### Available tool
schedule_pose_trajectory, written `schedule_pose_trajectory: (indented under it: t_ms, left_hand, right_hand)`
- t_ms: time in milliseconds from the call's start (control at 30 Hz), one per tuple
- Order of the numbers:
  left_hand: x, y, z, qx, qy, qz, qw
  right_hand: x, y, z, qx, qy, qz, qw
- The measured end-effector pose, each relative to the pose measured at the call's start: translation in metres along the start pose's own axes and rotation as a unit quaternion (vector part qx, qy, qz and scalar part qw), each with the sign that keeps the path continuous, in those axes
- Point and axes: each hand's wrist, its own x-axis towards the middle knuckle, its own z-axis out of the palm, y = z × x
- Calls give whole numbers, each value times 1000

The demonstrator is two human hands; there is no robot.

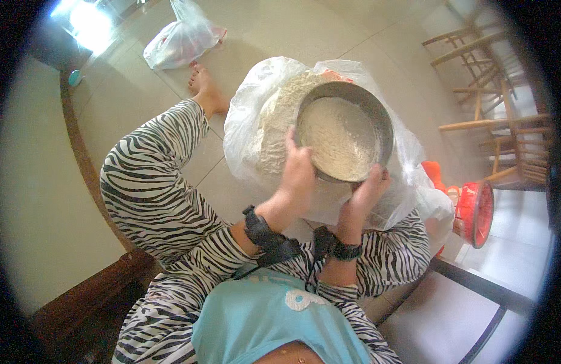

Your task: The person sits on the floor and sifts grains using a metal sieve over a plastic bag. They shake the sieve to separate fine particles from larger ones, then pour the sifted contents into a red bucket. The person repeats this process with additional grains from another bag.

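Both my hands grip a round metal pan, apparently a sieve (384,116), by its near side. My left hand (300,170) holds the rim at the lower left, slightly blurred. On the lower right of the rim is my right hand (370,189). Pale flour-like powder (335,136) lies inside; whether the bottom is mesh I cannot tell. Beneath and around it spreads a white translucent plastic bag (244,109), with a heap of the same powder (276,123) showing to the left of the rim. The bag's middle is hidden under the round vessel.
A tied white plastic bag (185,43) sits on the tiled floor beyond my foot (207,88). To the right stand a red basket (475,214) and another white bag (435,209). Wooden chairs (494,123) are farther right. Dark straps circle my wrists.
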Motion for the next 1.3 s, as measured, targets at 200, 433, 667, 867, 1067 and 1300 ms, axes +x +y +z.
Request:
schedule_pose_trajectory:
  t_ms: [200, 433, 667, 867, 1067, 1300]
  left_hand:
    - [13, -8, -8, -188, 60, -46, 979]
    - [30, -20, -20, -204, -95, 100, 969]
    - [53, -23, -49, -83, -132, -16, 988]
    - [35, -27, -14, 52, -80, 152, 984]
    - [47, -18, -40, -101, -107, 130, 981]
    - [46, -5, -34, -60, -127, 74, 987]
  right_hand:
    - [-3, 1, -2, -33, -115, 125, 985]
    - [8, 5, -15, -118, -157, 199, 960]
    - [46, 2, -17, 34, -172, 148, 973]
    - [11, 34, -6, 88, -71, 129, 985]
    - [10, 3, -20, 19, -236, 165, 957]
    - [21, 4, -14, 112, -123, 201, 965]
